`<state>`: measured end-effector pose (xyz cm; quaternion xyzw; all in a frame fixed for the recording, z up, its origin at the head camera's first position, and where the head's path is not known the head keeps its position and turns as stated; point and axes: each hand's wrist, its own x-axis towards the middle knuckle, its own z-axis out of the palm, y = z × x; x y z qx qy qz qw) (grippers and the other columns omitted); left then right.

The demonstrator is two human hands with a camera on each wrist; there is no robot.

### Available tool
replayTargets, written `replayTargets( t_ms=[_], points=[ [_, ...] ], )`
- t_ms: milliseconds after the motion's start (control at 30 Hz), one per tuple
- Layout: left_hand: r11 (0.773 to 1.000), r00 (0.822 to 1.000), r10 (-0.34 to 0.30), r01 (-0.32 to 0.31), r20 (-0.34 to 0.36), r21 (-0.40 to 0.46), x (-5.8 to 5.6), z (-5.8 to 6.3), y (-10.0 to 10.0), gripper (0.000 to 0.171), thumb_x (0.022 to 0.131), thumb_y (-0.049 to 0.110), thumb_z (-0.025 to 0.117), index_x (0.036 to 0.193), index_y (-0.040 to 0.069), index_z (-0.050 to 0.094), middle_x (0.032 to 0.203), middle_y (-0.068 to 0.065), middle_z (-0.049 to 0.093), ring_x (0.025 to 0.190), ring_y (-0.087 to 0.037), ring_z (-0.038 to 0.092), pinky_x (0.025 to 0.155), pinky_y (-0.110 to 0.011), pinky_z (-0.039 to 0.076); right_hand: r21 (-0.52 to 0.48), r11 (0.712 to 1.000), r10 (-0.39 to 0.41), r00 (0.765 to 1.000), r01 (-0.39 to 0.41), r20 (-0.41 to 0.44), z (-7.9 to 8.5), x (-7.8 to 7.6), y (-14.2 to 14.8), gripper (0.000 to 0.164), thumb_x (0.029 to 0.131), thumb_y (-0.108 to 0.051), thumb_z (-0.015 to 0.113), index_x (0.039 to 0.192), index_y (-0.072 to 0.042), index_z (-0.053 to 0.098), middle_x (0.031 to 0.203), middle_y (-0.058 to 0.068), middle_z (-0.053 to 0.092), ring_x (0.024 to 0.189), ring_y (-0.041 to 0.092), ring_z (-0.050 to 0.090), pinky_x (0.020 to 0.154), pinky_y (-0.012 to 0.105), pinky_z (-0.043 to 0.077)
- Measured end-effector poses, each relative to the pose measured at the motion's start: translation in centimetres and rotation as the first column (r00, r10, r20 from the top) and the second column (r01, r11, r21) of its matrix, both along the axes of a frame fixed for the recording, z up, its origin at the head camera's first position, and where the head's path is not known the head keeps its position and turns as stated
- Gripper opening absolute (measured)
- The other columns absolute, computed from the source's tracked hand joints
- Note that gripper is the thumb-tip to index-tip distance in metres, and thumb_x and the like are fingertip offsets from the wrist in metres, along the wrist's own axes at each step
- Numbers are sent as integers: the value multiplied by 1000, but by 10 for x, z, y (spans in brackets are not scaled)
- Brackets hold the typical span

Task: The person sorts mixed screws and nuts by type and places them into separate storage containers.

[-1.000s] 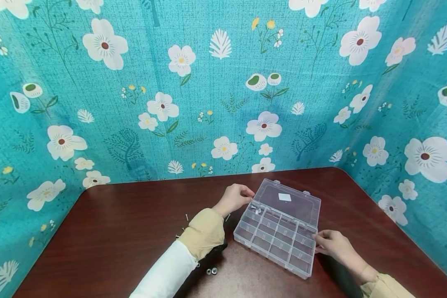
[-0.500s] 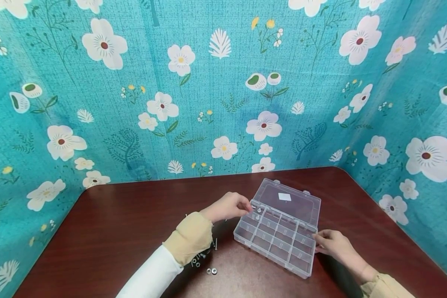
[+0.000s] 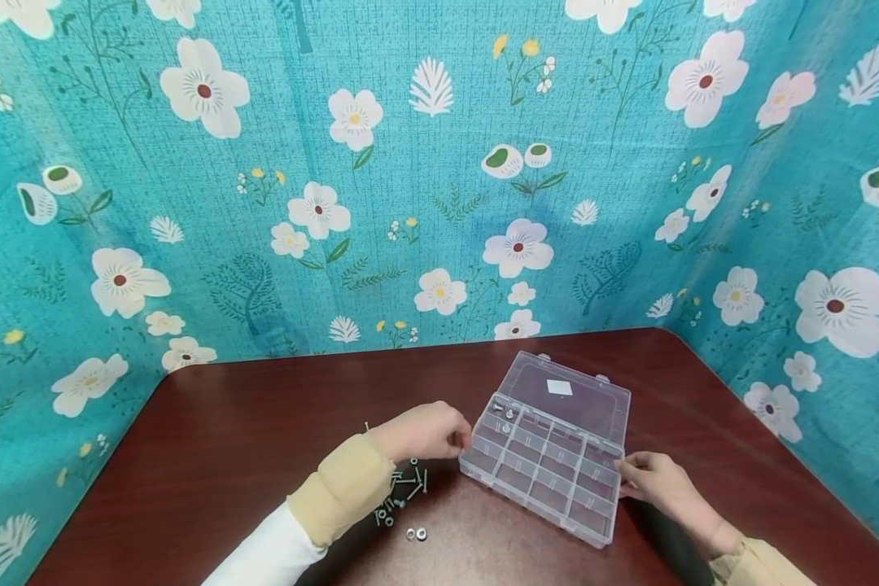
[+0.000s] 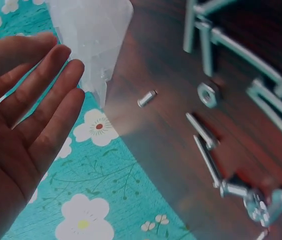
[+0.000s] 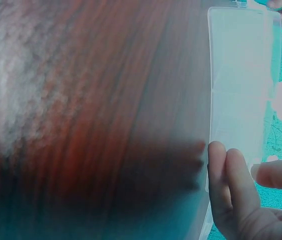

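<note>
A clear plastic compartment box (image 3: 535,505) lies on the table with its lid (image 3: 593,411) folded back. Several small metal pieces (image 3: 509,413) sit in its far-left compartments. My right hand (image 3: 662,488) pinches the box's right side; in the right wrist view its fingers (image 5: 235,180) lie along the wall, thumb at the top edge. Beside the box's left corner, my left hand (image 3: 428,431) is loosely bent with nothing in it; the left wrist view shows its bare palm (image 4: 11,145). Loose bolts (image 3: 425,480) lie under and in front of that wrist, with a hex nut (image 4: 209,95) among them.
Two round nuts (image 3: 421,534) lie apart from the bolts, nearer the front. One short metal piece (image 4: 147,98) lies alone between the bolts and the box. A floral teal curtain (image 3: 381,203) hangs along the back and sides of the dark wooden table (image 3: 278,407).
My left hand has drawn back from the box's far-left compartment toward the left and nearer, uncovering more bolts. Small metal pieces now show in the compartments. My right hand and the box have stayed put.
</note>
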<state>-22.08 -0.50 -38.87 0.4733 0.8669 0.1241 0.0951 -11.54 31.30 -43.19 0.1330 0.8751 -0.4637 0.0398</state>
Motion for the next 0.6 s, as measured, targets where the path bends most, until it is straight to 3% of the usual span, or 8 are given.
replayTargets(
  t_ms=[400, 600],
  points=[
    [991, 995, -71, 62, -74, -118, 21, -6, -32, 8, 75, 12, 72, 79, 18, 71, 70, 14, 59, 60, 2, 47, 57, -13, 41, 21, 1000, 5, 1000, -6, 12, 1, -1, 0, 29, 89, -9, 51, 93, 20, 54, 72, 7, 61, 63, 14, 61, 59, 28, 52],
    [981, 977, -135, 109, -163, -163, 28, -11, -41, 12, 73, 11, 71, 77, 22, 69, 70, 16, 59, 60, 3, 47, 57, -14, 41, 14, 1000, 4, 1000, -5, 12, 1, -1, -1, 30, 89, -9, 51, 93, 20, 54, 73, 8, 61, 64, 14, 61, 60, 28, 52]
  ],
)
